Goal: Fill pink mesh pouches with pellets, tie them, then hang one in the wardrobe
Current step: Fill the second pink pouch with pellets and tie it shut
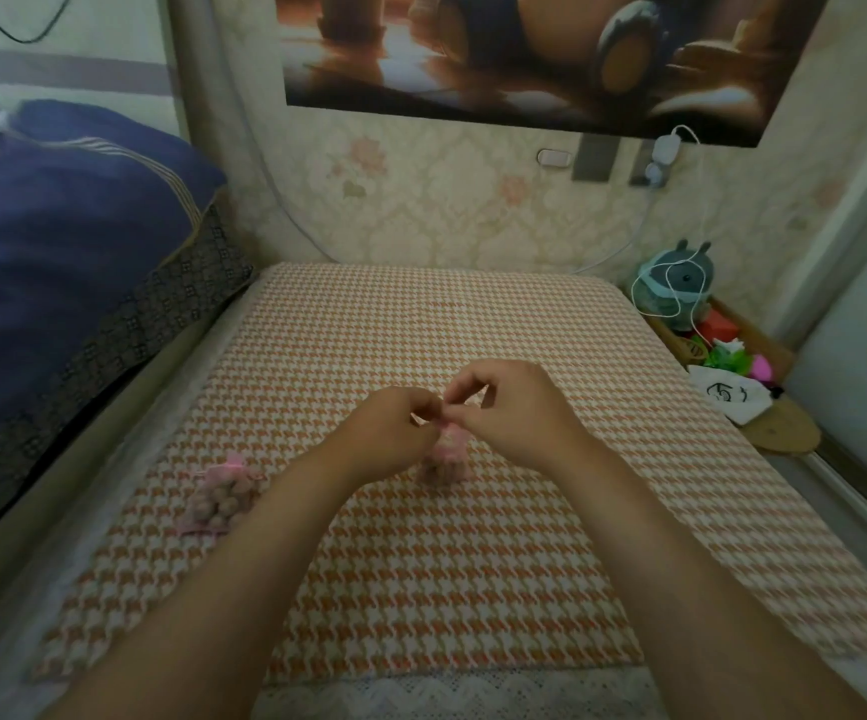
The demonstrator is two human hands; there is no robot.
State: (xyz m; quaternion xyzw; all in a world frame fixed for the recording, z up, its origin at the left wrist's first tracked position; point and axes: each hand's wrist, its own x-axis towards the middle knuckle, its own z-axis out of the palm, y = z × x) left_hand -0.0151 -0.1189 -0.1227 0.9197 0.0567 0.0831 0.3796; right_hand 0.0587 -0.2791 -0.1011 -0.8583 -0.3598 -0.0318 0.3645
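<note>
A pink mesh pouch [446,459] full of brownish pellets stands upright on the orange houndstooth cloth [473,563], near the middle. My left hand [395,433] and my right hand [504,407] meet just above it, each pinching the drawstring at the pouch's neck. The string itself is mostly hidden by my fingers. A second pink mesh pouch [221,493], filled with pellets and closed with a pink bow, lies on its side on the cloth to the left.
A blue quilt [57,241] lies on a bed at the left. At the right stand a grey plush toy [678,288], a box of colourful items [722,350] and a white drawstring bag [732,397]. A poster and sockets hang on the wallpapered wall behind.
</note>
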